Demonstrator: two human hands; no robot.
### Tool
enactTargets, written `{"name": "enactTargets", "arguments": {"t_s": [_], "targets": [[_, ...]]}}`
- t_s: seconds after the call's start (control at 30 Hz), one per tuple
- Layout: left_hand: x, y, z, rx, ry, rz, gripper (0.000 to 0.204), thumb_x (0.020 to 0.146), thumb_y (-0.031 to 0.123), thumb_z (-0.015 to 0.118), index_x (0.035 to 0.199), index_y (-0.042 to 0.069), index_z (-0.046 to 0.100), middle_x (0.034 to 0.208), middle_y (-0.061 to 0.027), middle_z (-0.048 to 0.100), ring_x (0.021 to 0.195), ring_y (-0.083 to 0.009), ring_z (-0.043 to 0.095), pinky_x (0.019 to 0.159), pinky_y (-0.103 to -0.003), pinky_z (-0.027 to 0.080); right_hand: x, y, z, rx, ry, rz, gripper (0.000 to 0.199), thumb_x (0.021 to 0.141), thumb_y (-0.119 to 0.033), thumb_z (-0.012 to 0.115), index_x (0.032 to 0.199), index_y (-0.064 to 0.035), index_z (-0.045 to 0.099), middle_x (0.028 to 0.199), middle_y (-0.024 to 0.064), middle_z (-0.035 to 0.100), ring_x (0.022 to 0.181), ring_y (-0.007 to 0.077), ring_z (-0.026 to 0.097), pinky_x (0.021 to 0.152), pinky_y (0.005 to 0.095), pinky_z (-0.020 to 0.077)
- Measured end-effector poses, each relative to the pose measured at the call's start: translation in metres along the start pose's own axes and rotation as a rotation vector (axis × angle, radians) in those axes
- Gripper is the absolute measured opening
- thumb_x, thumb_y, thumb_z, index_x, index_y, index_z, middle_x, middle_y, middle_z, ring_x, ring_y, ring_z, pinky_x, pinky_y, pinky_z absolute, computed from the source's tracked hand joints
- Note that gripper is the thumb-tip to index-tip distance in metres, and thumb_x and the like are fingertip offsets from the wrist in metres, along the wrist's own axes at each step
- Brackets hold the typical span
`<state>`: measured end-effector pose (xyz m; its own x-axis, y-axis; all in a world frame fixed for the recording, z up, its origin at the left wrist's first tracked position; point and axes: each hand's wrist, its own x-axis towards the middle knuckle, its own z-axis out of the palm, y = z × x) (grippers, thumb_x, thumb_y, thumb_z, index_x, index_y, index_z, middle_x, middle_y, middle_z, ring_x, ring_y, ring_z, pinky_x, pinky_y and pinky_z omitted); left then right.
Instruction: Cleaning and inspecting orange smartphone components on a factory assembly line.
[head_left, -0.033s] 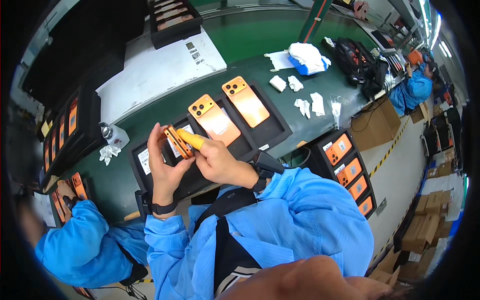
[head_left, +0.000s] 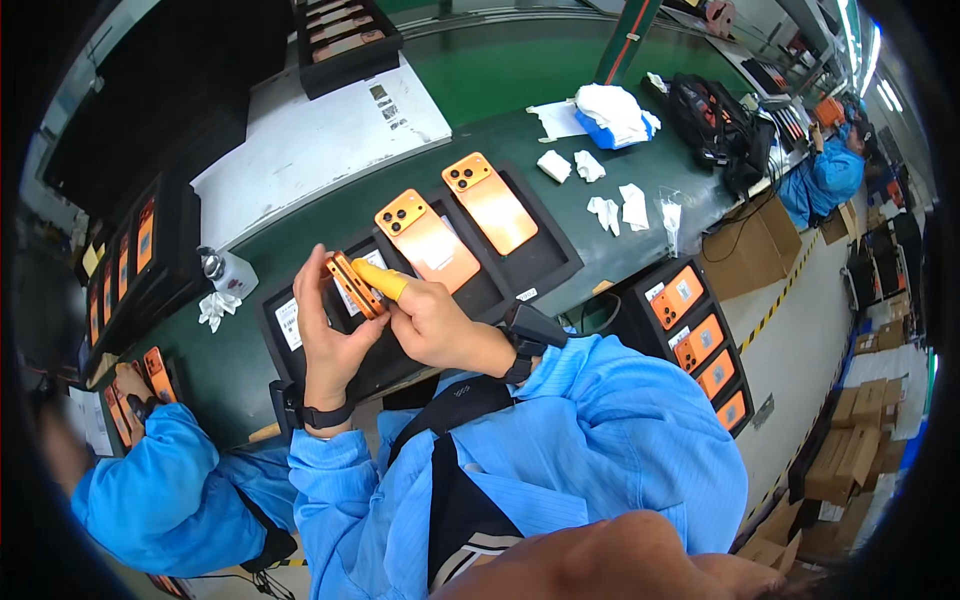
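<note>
An orange smartphone (head_left: 354,286) is held edge-on above a black tray (head_left: 545,225). My left hand (head_left: 327,345) grips it along its left side, with the thumb at its lower end. On its right, my right hand (head_left: 437,325) also closes on it, a yellow finger cot (head_left: 380,278) over the index finger. Two more orange phones lie camera side up in the tray's compartments: a middle phone (head_left: 430,240) and a right phone (head_left: 493,210). A white label (head_left: 288,324) shows at the tray's left. The held phone's faces are mostly hidden.
A bottle (head_left: 232,272) and crumpled tissue (head_left: 217,308) stand left of the tray. White wipes (head_left: 634,206) lie right, near a wipe pack (head_left: 615,115) and a black bag (head_left: 715,130). Another phone tray (head_left: 745,390) is at my right. A co-worker (head_left: 160,480) sits at my left.
</note>
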<state>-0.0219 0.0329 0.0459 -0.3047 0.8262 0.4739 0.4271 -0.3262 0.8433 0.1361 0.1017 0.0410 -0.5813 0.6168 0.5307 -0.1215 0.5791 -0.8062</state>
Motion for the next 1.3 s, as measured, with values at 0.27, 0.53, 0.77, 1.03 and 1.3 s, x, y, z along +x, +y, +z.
{"name": "enactTargets", "arguments": {"t_s": [0.27, 0.53, 0.77, 1.03, 1.3], "targets": [[0.003, -0.005, 0.011, -0.024, -0.052, -0.006, 0.09, 0.067, -0.003, 0.079, 0.146, 0.004, 0.037, 0.145, -0.0166, 0.048, 0.126, -0.024, 0.054, 0.108, -0.038, 0.045, -0.002, 0.008, -0.003, 0.008, -0.005, -0.04, 0.062, 0.082, 0.01, 0.046, 0.143, 0.0019, 0.048, 0.115, 0.0257, 0.064, 0.099, 0.0418, 0.067, 0.086, 0.0432, 0.0547], [0.005, -0.009, 0.003, -0.134, -0.058, -0.046, 0.089, 0.068, -0.007, 0.076, 0.146, 0.005, 0.036, 0.146, -0.0168, 0.048, 0.123, -0.0221, 0.055, 0.105, -0.035, 0.046, -0.023, 0.042, -0.137, -0.548, 0.511, 0.271, 0.025, 0.091, -0.015, 0.064, 0.113, -0.0051, 0.07, 0.09, 0.0172, 0.064, 0.077, 0.0353, 0.067, 0.065, 0.045, 0.0519], [0.006, -0.01, 0.0, -0.177, -0.073, -0.074, 0.09, 0.068, -0.009, 0.072, 0.148, 0.005, 0.034, 0.145, -0.0167, 0.047, 0.123, -0.0224, 0.055, 0.106, -0.037, 0.047, -0.075, 0.102, -0.235, -1.332, 0.486, 0.715, 0.034, 0.09, -0.035, 0.068, 0.105, -0.0054, 0.074, 0.101, 0.0162, 0.064, 0.094, 0.0354, 0.065, 0.076, 0.0478, 0.0551], [0.013, -0.011, 0.005, -0.155, -0.13, -0.055, 0.088, 0.067, -0.006, 0.074, 0.146, 0.004, 0.037, 0.144, -0.0159, 0.049, 0.122, -0.0223, 0.056, 0.107, -0.036, 0.045, -0.072, 0.13, -0.246, -1.356, 0.491, 0.618, 0.024, 0.085, -0.03, 0.072, 0.093, -0.0073, 0.076, 0.092, 0.0142, 0.066, 0.086, 0.0337, 0.067, 0.073, 0.0447, 0.0546], [0.015, -0.009, -0.007, -0.143, -0.161, -0.063, 0.086, 0.067, -0.004, 0.074, 0.145, 0.003, 0.039, 0.141, -0.0164, 0.052, 0.123, -0.0228, 0.056, 0.106, -0.036, 0.044, -0.063, 0.122, -0.232, -0.988, 0.524, 0.503, 0.021, 0.087, -0.019, 0.072, 0.094, 0.0008, 0.074, 0.082, 0.0138, 0.073, 0.07, 0.027, 0.07, 0.066, 0.0371, 0.0541]]}}
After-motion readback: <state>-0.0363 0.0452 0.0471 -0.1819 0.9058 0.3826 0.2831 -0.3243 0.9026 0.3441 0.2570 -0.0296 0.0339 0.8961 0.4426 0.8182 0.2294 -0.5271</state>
